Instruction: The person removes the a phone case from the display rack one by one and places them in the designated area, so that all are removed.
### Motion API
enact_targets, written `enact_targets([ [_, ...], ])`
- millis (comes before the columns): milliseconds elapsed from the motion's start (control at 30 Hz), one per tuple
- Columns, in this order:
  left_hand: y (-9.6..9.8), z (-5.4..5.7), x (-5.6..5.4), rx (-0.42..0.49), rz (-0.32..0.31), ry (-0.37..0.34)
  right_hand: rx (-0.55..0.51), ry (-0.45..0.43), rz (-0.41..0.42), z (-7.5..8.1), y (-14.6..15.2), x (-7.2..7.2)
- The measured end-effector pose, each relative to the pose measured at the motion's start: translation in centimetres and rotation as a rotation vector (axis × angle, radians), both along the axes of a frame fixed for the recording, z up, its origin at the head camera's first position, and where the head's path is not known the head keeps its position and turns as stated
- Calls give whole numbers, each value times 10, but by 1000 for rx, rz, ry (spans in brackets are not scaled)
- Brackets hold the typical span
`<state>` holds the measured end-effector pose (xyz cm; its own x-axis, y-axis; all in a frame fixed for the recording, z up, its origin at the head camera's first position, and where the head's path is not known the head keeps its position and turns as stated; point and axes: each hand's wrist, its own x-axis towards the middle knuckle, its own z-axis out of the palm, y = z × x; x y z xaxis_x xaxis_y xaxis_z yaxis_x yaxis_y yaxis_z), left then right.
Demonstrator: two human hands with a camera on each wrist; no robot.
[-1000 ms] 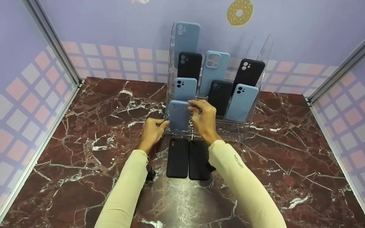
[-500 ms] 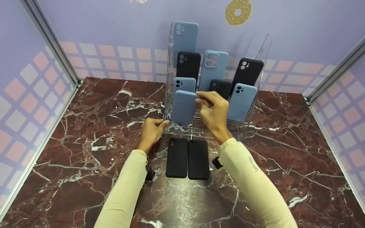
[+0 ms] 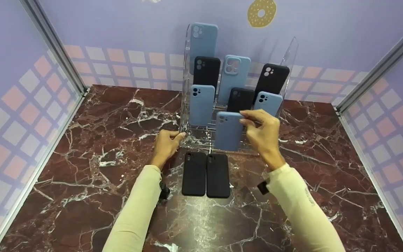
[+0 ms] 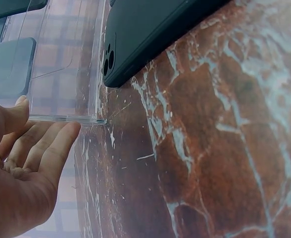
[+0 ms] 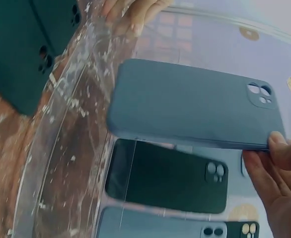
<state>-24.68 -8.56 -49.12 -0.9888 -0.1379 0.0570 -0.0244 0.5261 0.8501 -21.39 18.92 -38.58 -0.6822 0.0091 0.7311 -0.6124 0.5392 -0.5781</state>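
My right hand [image 3: 265, 133] pinches a blue phone case [image 3: 228, 132] by its upper right corner, thumb on one face and fingers behind. The case hangs upright in front of the lowest tier of a clear stepped display stand [image 3: 194, 134]. In the right wrist view this blue case [image 5: 195, 106] shows its camera cutouts near my thumb. My left hand [image 3: 166, 145] holds the stand's left side edge. The left wrist view shows the left hand's [image 4: 31, 158] thumb and fingers on either side of the clear panel [image 4: 66, 119].
Two black phone cases [image 3: 193, 174] lie side by side on the marbled table [image 3: 100, 196] before the stand. Higher tiers hold several blue and black cases, including a blue one [image 3: 202, 105] at left and a black one [image 3: 240, 99]. Patterned walls [image 3: 131, 21] enclose the table.
My right hand has lifted the blue case from the stand's lower left spot and carried it right, to the front middle. My left hand has stayed at the stand's side.
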Motion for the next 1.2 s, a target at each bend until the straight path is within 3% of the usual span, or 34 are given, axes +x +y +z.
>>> enact_targets([
  [400, -1, 0, 0, 11, 0, 6, 75, -302, -111, -11, 39, 15],
  [833, -1, 0, -1, 1, -11, -20, 156, -575, -138, -35, 60, 19],
  [1200, 0, 1, 0, 7, -17, 7, 207, -647, -190, -66, 64, 20],
])
